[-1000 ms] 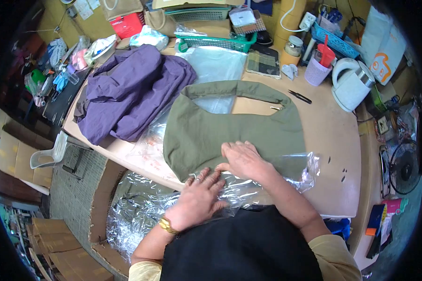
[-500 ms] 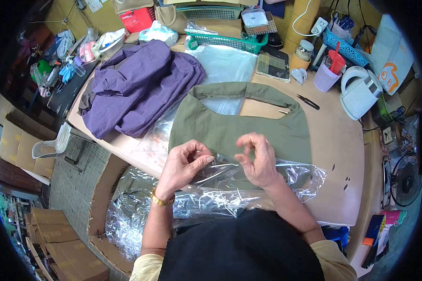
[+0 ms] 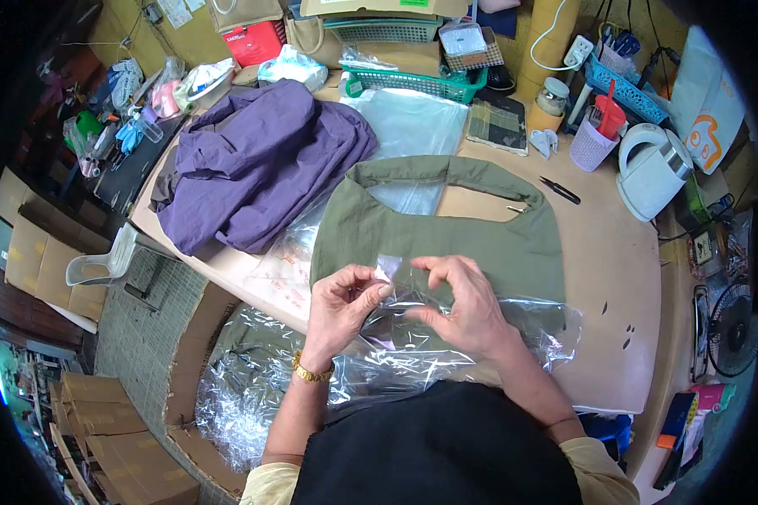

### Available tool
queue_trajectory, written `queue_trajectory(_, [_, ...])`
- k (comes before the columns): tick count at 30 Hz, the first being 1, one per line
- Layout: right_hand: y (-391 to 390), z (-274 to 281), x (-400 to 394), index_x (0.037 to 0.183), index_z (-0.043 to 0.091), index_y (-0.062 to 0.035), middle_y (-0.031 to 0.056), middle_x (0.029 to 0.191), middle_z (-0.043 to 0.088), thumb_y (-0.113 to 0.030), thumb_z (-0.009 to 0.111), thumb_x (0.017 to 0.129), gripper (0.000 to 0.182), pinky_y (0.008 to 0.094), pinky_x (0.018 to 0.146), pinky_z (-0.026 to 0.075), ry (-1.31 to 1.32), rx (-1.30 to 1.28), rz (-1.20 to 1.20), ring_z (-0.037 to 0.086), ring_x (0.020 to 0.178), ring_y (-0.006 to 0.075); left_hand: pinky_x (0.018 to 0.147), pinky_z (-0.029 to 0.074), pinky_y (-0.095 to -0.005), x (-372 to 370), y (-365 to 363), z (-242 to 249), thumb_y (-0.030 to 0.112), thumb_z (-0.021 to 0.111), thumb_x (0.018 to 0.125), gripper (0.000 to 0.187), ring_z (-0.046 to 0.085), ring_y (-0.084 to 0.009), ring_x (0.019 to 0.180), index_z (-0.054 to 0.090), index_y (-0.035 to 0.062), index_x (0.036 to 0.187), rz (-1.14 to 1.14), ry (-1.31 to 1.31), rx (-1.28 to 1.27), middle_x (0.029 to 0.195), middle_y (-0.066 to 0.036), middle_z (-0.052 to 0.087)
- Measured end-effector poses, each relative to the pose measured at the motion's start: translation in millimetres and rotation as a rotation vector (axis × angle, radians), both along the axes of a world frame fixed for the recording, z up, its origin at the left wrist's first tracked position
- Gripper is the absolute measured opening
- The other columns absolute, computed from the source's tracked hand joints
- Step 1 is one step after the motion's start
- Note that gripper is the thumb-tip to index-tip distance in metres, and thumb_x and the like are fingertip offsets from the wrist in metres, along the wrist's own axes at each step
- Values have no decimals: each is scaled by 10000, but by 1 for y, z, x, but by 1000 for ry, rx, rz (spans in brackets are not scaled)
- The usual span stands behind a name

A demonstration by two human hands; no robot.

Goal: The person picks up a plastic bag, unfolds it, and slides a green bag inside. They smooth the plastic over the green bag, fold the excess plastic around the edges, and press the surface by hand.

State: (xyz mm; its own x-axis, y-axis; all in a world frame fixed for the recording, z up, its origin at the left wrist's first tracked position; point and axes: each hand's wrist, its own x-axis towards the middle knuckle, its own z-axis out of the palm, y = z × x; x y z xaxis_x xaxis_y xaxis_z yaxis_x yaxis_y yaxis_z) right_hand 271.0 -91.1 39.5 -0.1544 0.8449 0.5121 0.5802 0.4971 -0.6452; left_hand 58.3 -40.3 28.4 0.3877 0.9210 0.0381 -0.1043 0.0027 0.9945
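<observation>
An olive-green fabric bag [image 3: 446, 240] lies flat on the table, its strap looped toward the far side. Over its near part spreads a clear plastic bag [image 3: 413, 360], crinkled and shiny. My left hand [image 3: 345, 307] pinches the plastic between thumb and fingertips, holding its upper edge up. Just to the right, my right hand [image 3: 472, 311] has thumb and fingers apart beside the raised plastic; whether it touches the film is hard to see. A gold watch or bracelet [image 3: 312, 368] is on my left wrist.
Purple fabric pieces [image 3: 261, 168] are piled at left, next to flat plastic sheets [image 3: 413, 118]. Black thread snips [image 3: 560, 190] lie at right, with a white kettle [image 3: 653, 172] beyond. A cardboard box [image 3: 195, 345] holding plastic-wrapped items stands below the table's left edge.
My right thumb and fingers have spread apart and moved slightly left, nearer my left hand. A raised flap of plastic now shows above my left fingertips. The whole view has shifted slightly.
</observation>
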Motion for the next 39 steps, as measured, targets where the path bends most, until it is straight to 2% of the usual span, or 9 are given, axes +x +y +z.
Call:
queue_trajectory(4, [-2,-6,-4,1097,537,-22,103,1098,657,-248,779,852,412,375,915,464,531,-311,66,632,995,240,730,491,-204,4,-6,-3,34,695,919,89,603,-45,822,667,0,996,-80,15,135,924,-1,671])
queue_trajectory(7, [3,0,7,961,592,-5,90,986,652,-192,737,891,247,326,827,481,335,-553,165,616,909,187,662,455,-192,6,-13,-3,54,694,926,74,554,-26,750,662,3,969,-56,-35,34,870,20,648])
queue_trajectory(11, [5,-14,-6,881,595,3,55,843,624,-69,684,916,120,266,737,482,493,-187,70,585,784,113,557,395,-191,0,-14,0,129,695,943,130,490,-14,634,664,4,934,-3,116,13,721,59,595])
queue_trajectory(16, [-4,-12,-14,849,594,-7,40,727,617,-26,684,896,103,266,573,458,653,-313,-56,564,601,119,564,430,-236,-6,-8,7,232,723,922,251,535,-61,624,685,-14,953,-87,438,-3,698,3,614])
queue_trajectory(18, [-5,-4,-14,842,602,-19,66,719,620,-31,703,873,106,303,565,460,272,-90,-91,582,597,170,635,478,-283,7,-5,21,218,742,892,249,607,-145,687,707,-20,958,236,496,840,783,-76,660])
queue_trajectory(22, [-4,-17,-22,804,591,-48,85,705,615,-129,729,855,169,378,563,461,143,88,-32,605,629,286,688,493,-295,8,-10,22,139,706,908,198,637,-184,749,695,-8,1039,-53,360,440,820,-106,662])
queue_trajectory(26, [-5,-14,-21,772,563,-57,105,667,590,-159,713,876,210,403,538,453,141,23,-63,597,600,308,593,443,-276,25,-22,3,148,663,956,222,524,-105,636,615,2,795,38,219,25,668,-43,564])
queue_trajectory(30, [-4,-23,-25,761,552,-57,123,643,574,-192,697,900,242,407,514,441,133,126,-38,587,577,324,534,355,-277,32,-21,-28,241,602,1007,339,372,-107,582,548,6,768,30,283,210,606,-4,468])
queue_trajectory(39, [2,-23,-12,743,531,-38,110,557,517,-300,688,935,361,387,475,411,239,-239,-68,542,493,281,500,355,-194,36,-10,-31,267,632,995,293,452,-9,574,588,45,809,-57,-24,-116,648,61,535])
